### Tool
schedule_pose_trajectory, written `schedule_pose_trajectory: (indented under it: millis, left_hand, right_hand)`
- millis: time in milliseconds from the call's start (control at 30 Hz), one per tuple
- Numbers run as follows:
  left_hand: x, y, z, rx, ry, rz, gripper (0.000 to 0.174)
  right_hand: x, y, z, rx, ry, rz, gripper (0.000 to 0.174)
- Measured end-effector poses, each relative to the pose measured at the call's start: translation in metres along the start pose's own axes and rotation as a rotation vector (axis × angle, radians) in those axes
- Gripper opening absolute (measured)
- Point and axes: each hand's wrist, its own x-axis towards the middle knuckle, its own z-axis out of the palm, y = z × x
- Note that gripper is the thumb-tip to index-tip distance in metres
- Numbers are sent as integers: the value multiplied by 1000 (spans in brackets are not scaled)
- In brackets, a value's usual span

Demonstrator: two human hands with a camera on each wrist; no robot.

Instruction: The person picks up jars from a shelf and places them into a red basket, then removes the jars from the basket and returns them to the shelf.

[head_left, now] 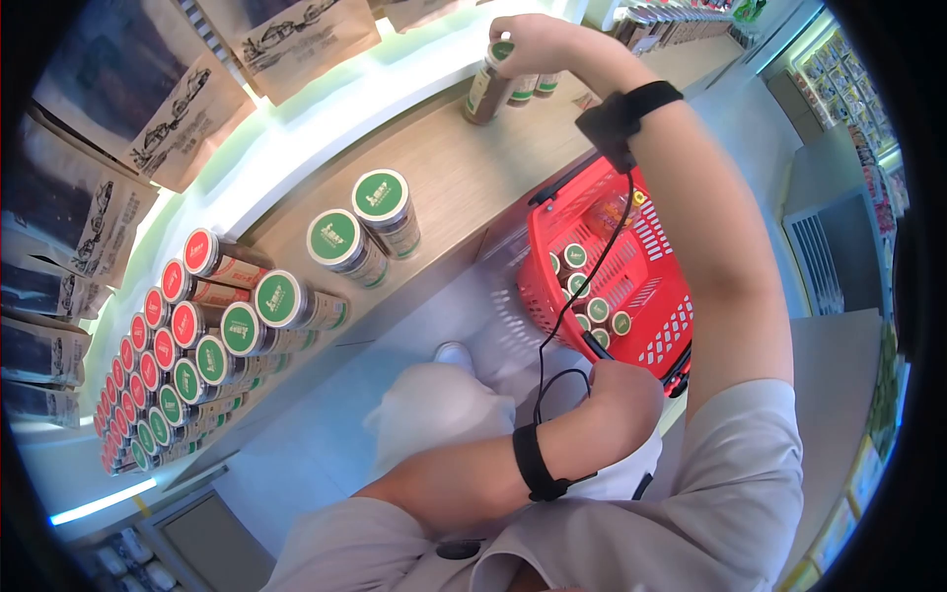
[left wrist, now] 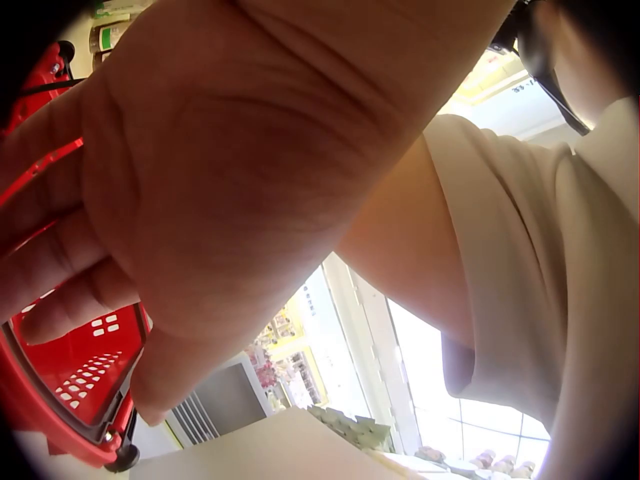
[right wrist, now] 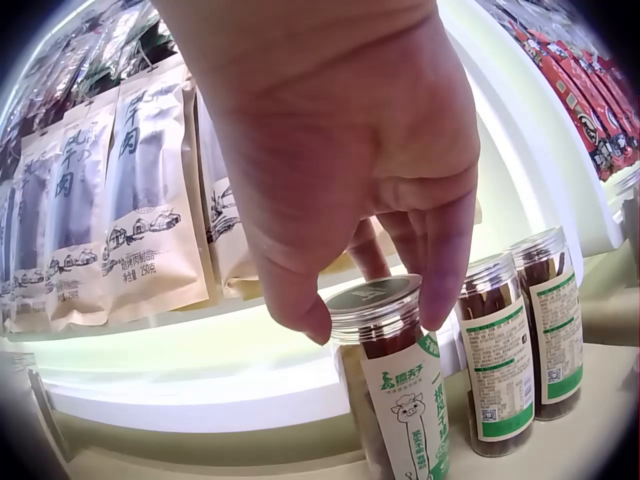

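My right hand [head_left: 533, 44] pinches a clear jar [right wrist: 395, 390] of brown sticks by its green-topped lid, thumb on one side and fingers on the other. The jar stands upright at the wooden shelf's far end. Two matching jars [right wrist: 497, 370] stand just beside it in the right wrist view. Low in front of my body, my left hand [head_left: 626, 395] overlaps the near rim of a red shopping basket [head_left: 661, 266]. Its fingers [left wrist: 60, 250] extend apart over the basket in the left wrist view. Several green-lidded jars [head_left: 598, 309] lie inside the basket.
Two green-lidded jars [head_left: 357, 222] stand mid-shelf on the wooden ledge [head_left: 434, 148]. Rows of red-lidded jars [head_left: 184, 324] and green-lidded ones fill its left end. Paper food pouches [right wrist: 150, 200] line the lit shelf behind. A black cable [head_left: 567, 306] runs between my wrists, across the basket.
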Motion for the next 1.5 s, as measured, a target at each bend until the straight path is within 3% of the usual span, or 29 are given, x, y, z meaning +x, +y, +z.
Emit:
schedule_pose_trajectory:
  millis: [67, 200, 300, 367, 467, 600, 700, 767, 800, 833, 900, 933, 967, 1033, 1133, 1267, 1333, 1367, 1433, 1500]
  left_hand:
    - [2, 2, 5, -5, -22, -17, 13]
    - [4, 2, 5, 80, -22, 34, 18]
    - [6, 2, 7, 109, -24, 40, 18]
    - [8, 3, 11, 113, -16, 35, 19]
    - [9, 8, 15, 94, -4, 22, 19]
    - [9, 9, 14, 82, -20, 19, 22]
    - [5, 10, 7, 85, -13, 9, 24]
    - [5, 10, 5, 80, -16, 6, 25]
    - [5, 9, 7, 85, -27, 33, 25]
    - [6, 10, 9, 90, -40, 60, 26]
    - [6, 11, 11, 75, -22, 57, 27]
    - [6, 12, 13, 58, -7, 48, 27]
    - [7, 13, 18, 60, -5, 51, 27]
    - [10, 13, 31, 99, 181, 30, 15]
    - [13, 12, 40, 102, 267, 17, 15]
    - [8, 9, 28, 103, 139, 31, 15]
    - [2, 8, 20, 92, 132, 42, 17]
    - [3, 7, 22, 94, 136, 42, 17]
    - [5, 8, 27, 28, 182, -7, 14]
    - [2, 7, 27, 29, 190, -3, 12]
  right_hand:
    - [-14, 13, -10, 260, -157, -138, 56]
    - [-21, 28, -6, 394, -241, -133, 60]
    - [-19, 32, -1, 250, -249, -205, 63]
    - [-26, 32, -4, 85, -186, -300, 44]
    - [-20, 26, -13, 34, -338, -260, 55]
    - [-31, 18, -21, 158, -398, -217, 52]
    - [-28, 13, -14, 96, -266, -124, 52]
    - [-26, 3, -15, 317, -191, 52, 53]
    - [-4, 20, 4, 139, -23, -129, 56]
    - [-4, 16, 0, 133, -22, -127, 56]
    - [-7, -2, -9, 185, -54, 58, 55]
    - [11, 11, 7, 37, 74, -79, 53]
    - [10, 9, 5, 34, 75, -77, 53]
    - [11, 5, 5, -44, 86, -55, 54]
    - [19, 4, 12, -98, 108, -34, 55]
    - [18, 4, 10, -141, 77, -13, 53]
    - [15, 2, 16, -174, 193, -57, 34]
    - [16, 3, 17, -177, 197, -59, 34]
    - [18, 7, 18, -191, 209, -67, 52]
    - [22, 13, 18, -132, 257, -44, 46]
